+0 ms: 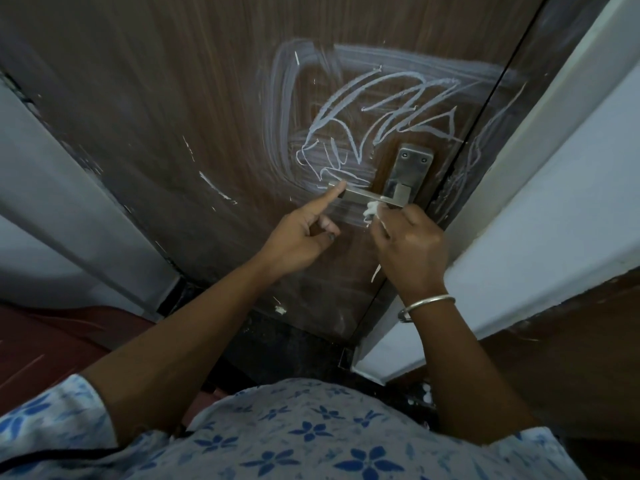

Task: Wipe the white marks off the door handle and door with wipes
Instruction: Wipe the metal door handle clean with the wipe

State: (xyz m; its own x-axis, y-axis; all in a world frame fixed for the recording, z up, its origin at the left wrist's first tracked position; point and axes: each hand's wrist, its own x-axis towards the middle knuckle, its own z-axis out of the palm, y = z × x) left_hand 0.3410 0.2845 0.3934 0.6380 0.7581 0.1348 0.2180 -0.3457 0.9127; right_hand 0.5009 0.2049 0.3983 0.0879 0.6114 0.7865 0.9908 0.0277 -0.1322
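A brown wooden door [173, 98] carries white scribbles and smears [374, 112] above and left of a steel lever handle [363, 194] on its plate [412, 168]. My right hand [408, 247] is closed around a crumpled white wipe [372, 211] pressed against the underside of the lever near the plate. My left hand [304, 233] has its index finger stretched out, the tip resting on the free end of the lever; its other fingers are curled and hold nothing.
A pale door frame [540, 188] runs close on the right, another pale wall [52, 209] on the left. More white streaks [216, 187] lie on the door lower left. A metal bangle [426, 304] circles my right wrist.
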